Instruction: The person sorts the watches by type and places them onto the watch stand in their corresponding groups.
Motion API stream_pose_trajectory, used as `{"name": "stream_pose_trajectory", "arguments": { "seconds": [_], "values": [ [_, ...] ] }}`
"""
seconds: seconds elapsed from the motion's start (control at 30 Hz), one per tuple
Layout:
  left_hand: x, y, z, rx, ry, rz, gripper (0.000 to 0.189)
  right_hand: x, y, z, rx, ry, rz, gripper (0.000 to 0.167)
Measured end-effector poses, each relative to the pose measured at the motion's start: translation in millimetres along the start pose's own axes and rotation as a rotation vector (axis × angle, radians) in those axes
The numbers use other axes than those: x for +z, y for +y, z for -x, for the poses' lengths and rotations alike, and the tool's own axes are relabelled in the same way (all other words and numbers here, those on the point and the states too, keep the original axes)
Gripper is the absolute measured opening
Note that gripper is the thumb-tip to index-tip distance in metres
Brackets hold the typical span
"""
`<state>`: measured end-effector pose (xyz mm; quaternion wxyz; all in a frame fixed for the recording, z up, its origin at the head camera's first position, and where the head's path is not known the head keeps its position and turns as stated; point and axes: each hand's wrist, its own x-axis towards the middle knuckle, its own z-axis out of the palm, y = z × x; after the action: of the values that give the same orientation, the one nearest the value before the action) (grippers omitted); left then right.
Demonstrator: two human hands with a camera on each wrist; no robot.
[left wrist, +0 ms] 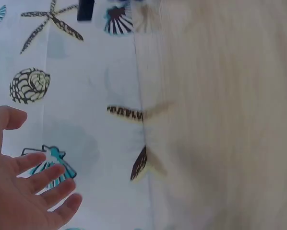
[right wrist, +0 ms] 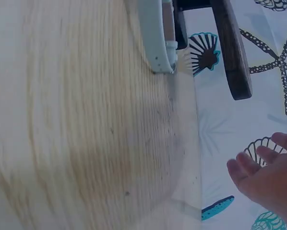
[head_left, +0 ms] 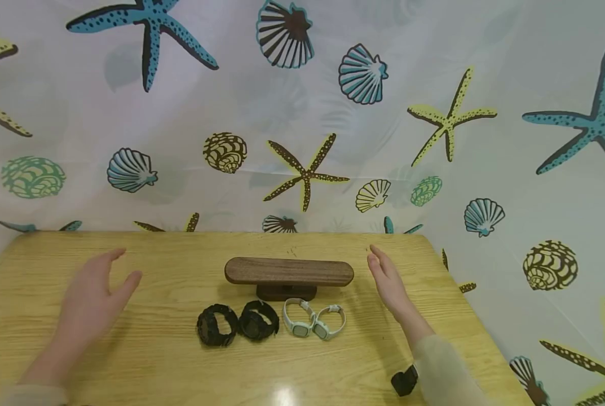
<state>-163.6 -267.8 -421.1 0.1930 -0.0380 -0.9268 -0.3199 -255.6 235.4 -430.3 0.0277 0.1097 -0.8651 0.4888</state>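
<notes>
My left hand (head_left: 91,296) hovers over the left part of the table, thumb and fingers apart, holding nothing. In the left wrist view its fingers (left wrist: 52,184) are spread and relaxed. Just right of a dark wooden watch stand (head_left: 289,272), my right hand (head_left: 389,282) is raised with nothing in it; its fingers (right wrist: 251,165) look loosely extended. In front of the stand lie two black watches (head_left: 217,325) (head_left: 258,320) and two white watches (head_left: 299,317) (head_left: 330,322), side by side between my hands. The stand's bar carries nothing.
A light wooden table (head_left: 160,361) spreads under everything. Behind it and along the right hangs a white cloth (head_left: 180,124) printed with shells and starfish. A small black object (head_left: 404,381) is beside my right sleeve, partly against it.
</notes>
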Motion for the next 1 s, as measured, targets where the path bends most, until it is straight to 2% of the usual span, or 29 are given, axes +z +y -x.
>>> {"name": "stream_pose_trajectory", "arguments": {
  "seconds": [0.07,0.13,0.27,0.37,0.47,0.57,0.8,0.9,1.0],
  "values": [
    [8.5,7.2,7.3,-0.048,-0.057,0.125,0.06,4.7,2.0,1.1,0.037,-0.013,-0.163,0.058],
    [16.5,13.8,13.8,-0.088,-0.107,0.22,0.061,10.0,4.4,2.5,0.053,-0.019,-0.262,0.057],
    [31.4,23.2,24.4,-0.153,-0.158,0.318,0.057,20.9,9.7,7.3,0.043,0.0,-0.369,0.055],
    [41.2,28.3,31.9,-0.225,-0.189,0.374,0.056,29.0,14.5,11.2,0.036,0.024,-0.433,0.054],
    [51.7,33.8,38.5,-0.282,-0.196,0.457,0.054,35.9,19.0,14.1,0.035,0.036,-0.493,0.05],
    [62.0,38.3,44.3,-0.326,-0.176,0.563,0.048,42.3,22.6,16.4,0.037,0.045,-0.56,0.048],
    [78.3,38.8,52.0,-0.403,-0.139,0.749,0.045,54.9,24.7,20.9,0.009,0.064,-0.716,0.05],
    [84.4,38.0,54.1,-0.416,-0.137,0.804,0.046,59.0,24.7,21.7,-0.009,0.07,-0.74,0.051],
    [90.3,36.4,57.1,-0.394,-0.143,0.831,0.046,62.1,27.5,22.7,-0.023,0.081,-0.761,0.051]
  ]
}}
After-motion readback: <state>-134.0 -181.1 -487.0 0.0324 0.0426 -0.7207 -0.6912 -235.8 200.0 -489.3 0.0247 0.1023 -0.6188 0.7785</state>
